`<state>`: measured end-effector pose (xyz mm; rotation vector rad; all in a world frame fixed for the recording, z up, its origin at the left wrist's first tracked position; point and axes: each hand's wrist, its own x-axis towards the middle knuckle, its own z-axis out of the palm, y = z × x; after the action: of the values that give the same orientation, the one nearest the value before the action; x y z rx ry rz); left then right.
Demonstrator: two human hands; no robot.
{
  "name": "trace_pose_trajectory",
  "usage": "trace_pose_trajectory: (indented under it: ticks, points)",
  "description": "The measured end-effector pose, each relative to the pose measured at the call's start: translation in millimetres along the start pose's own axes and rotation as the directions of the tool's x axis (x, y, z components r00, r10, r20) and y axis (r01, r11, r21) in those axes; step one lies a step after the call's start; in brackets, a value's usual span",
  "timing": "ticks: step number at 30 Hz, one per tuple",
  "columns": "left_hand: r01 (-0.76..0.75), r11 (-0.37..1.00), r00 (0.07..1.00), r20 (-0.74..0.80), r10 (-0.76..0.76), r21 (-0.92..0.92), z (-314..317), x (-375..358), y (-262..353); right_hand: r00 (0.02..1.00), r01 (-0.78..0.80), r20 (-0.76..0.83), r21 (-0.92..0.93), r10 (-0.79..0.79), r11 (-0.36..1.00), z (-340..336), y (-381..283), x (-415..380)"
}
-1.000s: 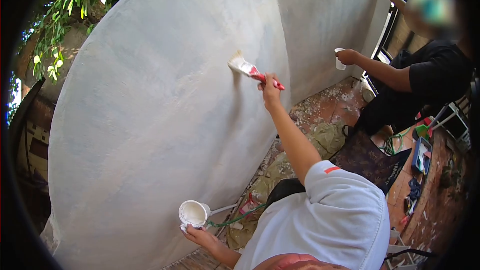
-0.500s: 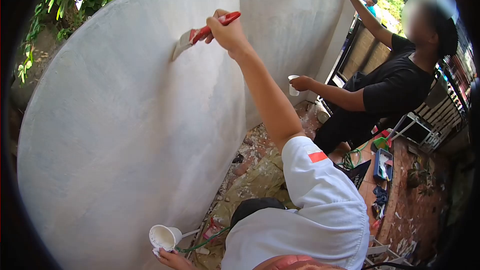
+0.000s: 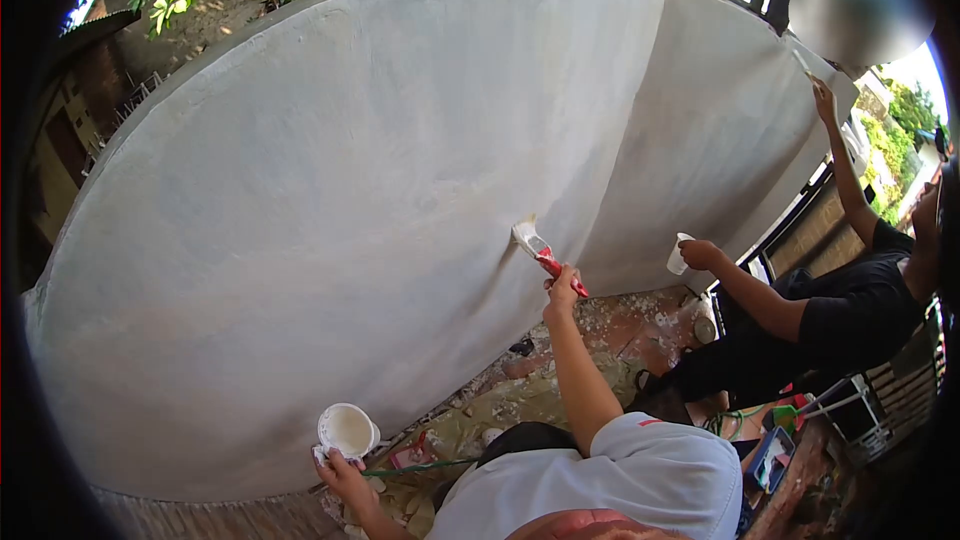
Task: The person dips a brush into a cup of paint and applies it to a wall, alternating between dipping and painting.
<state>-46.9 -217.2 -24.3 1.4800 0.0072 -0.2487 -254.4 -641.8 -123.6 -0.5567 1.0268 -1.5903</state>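
My right hand point(image 3: 562, 292) grips the red handle of a paintbrush point(image 3: 543, 254). Its pale, paint-coated bristles touch the whitish wall point(image 3: 360, 200) at about mid-height, near the corner. Low in front of the wall, my left hand point(image 3: 345, 478) holds a white cup point(image 3: 348, 430) with its mouth turned up toward me. Whitish paint lies inside the cup, and white smears mark its rim near my fingers.
At the right, a co-worker in black point(image 3: 850, 305) holds a white cup point(image 3: 679, 254) and reaches a brush point(image 3: 802, 64) up the wall. A stained sheet point(image 3: 520, 395) covers the floor. A blue tray point(image 3: 772, 460) lies at lower right.
My right hand has brought the brush lower on the wall, toward the corner. The view has swung, showing more of the wall's top. The cup stays in my left hand.
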Motion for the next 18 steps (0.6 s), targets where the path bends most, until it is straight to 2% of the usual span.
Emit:
trace_pose_trajectory:
  ticks: [2,4,5,8,10,12,14,15,16,18]
  points:
    - [0.002,1.0,1.0,-0.007,-0.002,0.017,0.0,4.4,-3.9,0.986,0.024,-0.157,-0.194,-0.055,0.981,-20.5,15.6,-9.4]
    - [-0.028,0.999,1.0,0.001,0.028,-0.029,0.0,8.8,-4.1,0.969,0.149,-0.135,-0.349,-0.207,0.925,-34.8,16.4,23.2]
    - [-0.012,0.999,1.0,-0.026,0.011,-0.047,4.1,5.4,3.2,0.985,0.117,-0.081,-0.346,-0.154,0.931,-9.3,-45.7,0.1]
    - [-0.016,1.0,1.0,-0.013,0.016,0.003,-3.9,9.9,2.5,0.946,0.308,0.217,-0.356,-0.242,0.882,50.9,-154.7,21.9]
    - [-0.045,0.998,0.999,0.018,0.044,0.036,-4.4,9.8,6.2,0.811,0.519,0.459,-0.28,-0.362,0.807,101.2,-228.8,37.0]
    - [-0.001,0.999,0.999,-0.047,0.004,0.052,3.6,3.2,16.2,0.674,0.69,0.548,-0.226,-0.496,0.687,145.8,-300.0,30.6]
    - [-0.026,0.995,0.999,-0.019,0.028,0.097,8.2,0.3,20.8,0.667,0.717,0.442,-0.158,-0.6,0.679,178.9,-343.4,23.8]
    - [-0.028,0.995,0.999,-0.021,0.03,0.096,8.4,1.4,21.7,0.642,0.727,0.437,-0.089,-0.629,0.68,182.4,-349.7,23.5]
    - [-0.034,0.993,0.999,-0.012,0.036,0.114,4.9,5.4,21.4,0.656,0.719,0.423,-0.098,-0.625,0.688,173.7,-340.4,31.7]
    - [-0.05,0.994,0.991,0.125,0.038,0.096,-0.1,10.9,18.2,0.694,0.69,0.252,0.034,-0.675,0.723,160.3,-308.9,49.3]
